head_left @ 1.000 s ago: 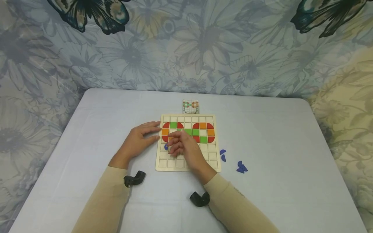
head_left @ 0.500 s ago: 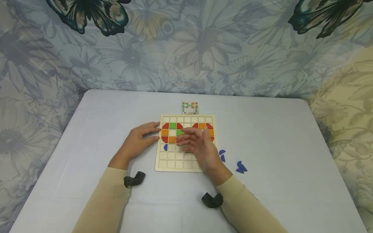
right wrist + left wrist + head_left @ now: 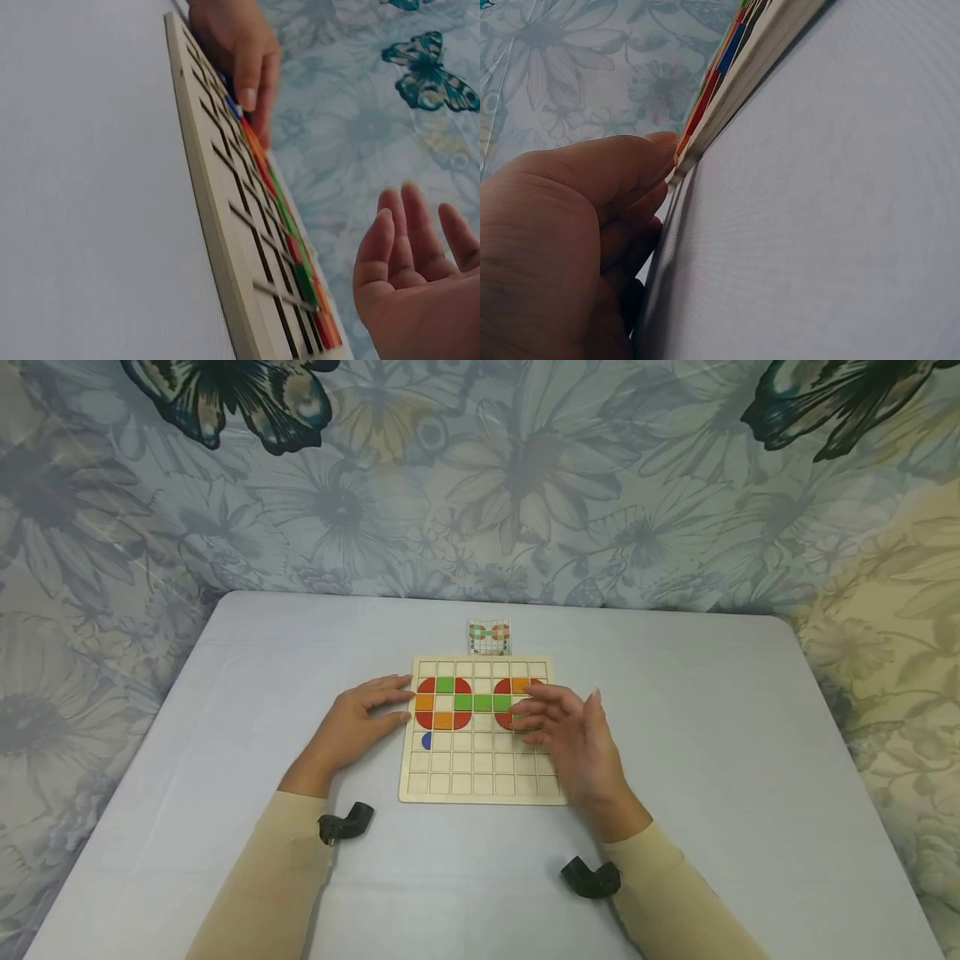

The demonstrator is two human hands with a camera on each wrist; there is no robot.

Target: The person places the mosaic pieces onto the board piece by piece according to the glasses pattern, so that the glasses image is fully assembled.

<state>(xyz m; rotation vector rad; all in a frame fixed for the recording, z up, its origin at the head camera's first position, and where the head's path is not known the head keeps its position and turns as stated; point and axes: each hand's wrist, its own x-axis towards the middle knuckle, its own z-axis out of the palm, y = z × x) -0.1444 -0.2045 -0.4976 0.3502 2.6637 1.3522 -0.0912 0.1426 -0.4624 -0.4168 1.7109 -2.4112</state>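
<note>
A pale wooden grid board (image 3: 483,785) lies on the table, its upper rows filled with red, orange and green pieces. One blue half-round piece (image 3: 427,741) sits in a square at the left, below the red ones. My left hand (image 3: 356,722) rests its extended fingertips against the board's left edge; the left wrist view shows the thumb (image 3: 641,161) at that edge. Over the board's right side hovers my right hand (image 3: 581,752), fingers loosely bent and nothing in them. It covers part of the right-hand pattern. In the right wrist view its fingers (image 3: 420,232) are spread apart.
A small pattern card (image 3: 490,637) lies against the board's far edge. The white-covered table (image 3: 712,760) extends on both sides, with a floral cloth (image 3: 525,485) behind it. Black wrist cameras (image 3: 591,878) stick out from both sleeves.
My right hand has moved right across the board, uncovering the left and middle pieces. The loose blue pieces right of the board are now hidden behind it. My left hand stays put.
</note>
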